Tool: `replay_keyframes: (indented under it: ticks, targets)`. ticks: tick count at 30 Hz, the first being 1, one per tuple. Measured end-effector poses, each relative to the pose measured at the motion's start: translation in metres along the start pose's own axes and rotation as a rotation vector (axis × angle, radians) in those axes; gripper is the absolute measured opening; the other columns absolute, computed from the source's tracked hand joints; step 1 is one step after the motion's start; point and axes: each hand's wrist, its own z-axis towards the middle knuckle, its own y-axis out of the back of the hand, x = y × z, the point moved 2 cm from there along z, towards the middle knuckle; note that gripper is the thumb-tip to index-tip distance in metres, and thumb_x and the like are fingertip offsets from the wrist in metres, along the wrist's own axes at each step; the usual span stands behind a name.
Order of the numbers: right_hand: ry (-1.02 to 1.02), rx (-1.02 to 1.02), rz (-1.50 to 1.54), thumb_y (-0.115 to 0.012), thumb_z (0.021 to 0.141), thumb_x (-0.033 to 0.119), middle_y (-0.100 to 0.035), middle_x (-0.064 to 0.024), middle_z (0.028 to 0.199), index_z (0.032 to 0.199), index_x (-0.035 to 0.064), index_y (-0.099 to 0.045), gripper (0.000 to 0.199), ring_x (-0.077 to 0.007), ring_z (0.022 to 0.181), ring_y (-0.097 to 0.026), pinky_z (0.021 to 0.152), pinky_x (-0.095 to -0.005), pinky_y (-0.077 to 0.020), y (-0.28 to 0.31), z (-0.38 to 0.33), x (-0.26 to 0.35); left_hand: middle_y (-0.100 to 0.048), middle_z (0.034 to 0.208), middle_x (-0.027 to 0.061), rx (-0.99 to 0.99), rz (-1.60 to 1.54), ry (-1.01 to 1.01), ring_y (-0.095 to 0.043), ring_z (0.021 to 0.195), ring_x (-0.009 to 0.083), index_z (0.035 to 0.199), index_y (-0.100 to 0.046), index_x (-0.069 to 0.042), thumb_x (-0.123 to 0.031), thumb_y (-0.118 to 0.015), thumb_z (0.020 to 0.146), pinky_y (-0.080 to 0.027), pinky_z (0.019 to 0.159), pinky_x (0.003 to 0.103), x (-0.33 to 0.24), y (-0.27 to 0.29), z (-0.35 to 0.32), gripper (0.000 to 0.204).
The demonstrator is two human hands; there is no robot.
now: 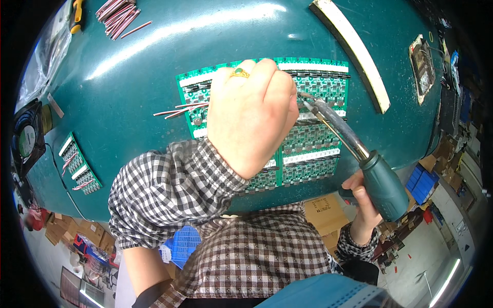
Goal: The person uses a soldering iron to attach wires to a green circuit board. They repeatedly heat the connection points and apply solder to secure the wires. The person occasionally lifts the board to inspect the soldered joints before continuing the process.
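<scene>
My left hand [251,113] is closed over a green circuit board panel [313,141], its fingertips hidden beneath the knuckles. Several thin red and white wires [181,110] stick out to the left from under this hand, which is closed around them. From the lower right, my right hand [365,203] grips the dark green handle of a soldering gun [386,187]. Its metal barrel slants up to the left, and a thin tube runs alongside. The tip reaches the board right beside my left fingers; whether it touches a joint is hard to see.
A bundle of red and white wires [119,16] lies at the far left, near a yellow-handled tool [77,15]. Farther down stand a black fan [26,134] and a small wired board strip [79,164]. A long white bar [354,54] curves along the right, beside a worn tray [422,69].
</scene>
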Motion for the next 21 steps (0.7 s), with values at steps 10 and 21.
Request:
replay_keyframes:
  ticks: [10, 21]
  targets:
    - [0.013, -0.016, 0.023, -0.069, 0.080, 0.019, -0.057, -0.0107, 0.072, 0.111, -0.0127, -0.055, 0.047, -0.0191, 0.062, -0.058, 0.057, -0.0294, -0.0465, 0.0019, 0.0003, 0.0023, -0.053, 0.075, 0.0033, 0.001, -0.014, -0.005, -0.055, 0.071, 0.0238, 0.077, -0.055, -0.010, -0.004, -0.068, 0.065, -0.038, 0.063, 0.037, -0.0003, 0.0006, 0.0007, 0.019]
    - [-0.083, -0.093, 0.102, -0.069, 0.080, 0.022, -0.059, -0.0108, 0.075, 0.108, -0.0101, -0.057, 0.044, -0.0203, 0.066, -0.060, 0.060, -0.0315, -0.0485, 0.0039, -0.0043, -0.0023, -0.054, 0.075, 0.0042, 0.008, -0.015, -0.007, -0.054, 0.071, 0.0245, 0.077, -0.055, -0.010, -0.004, -0.068, 0.065, -0.039, 0.063, 0.037, 0.0007, 0.0007, 0.0011, 0.019]
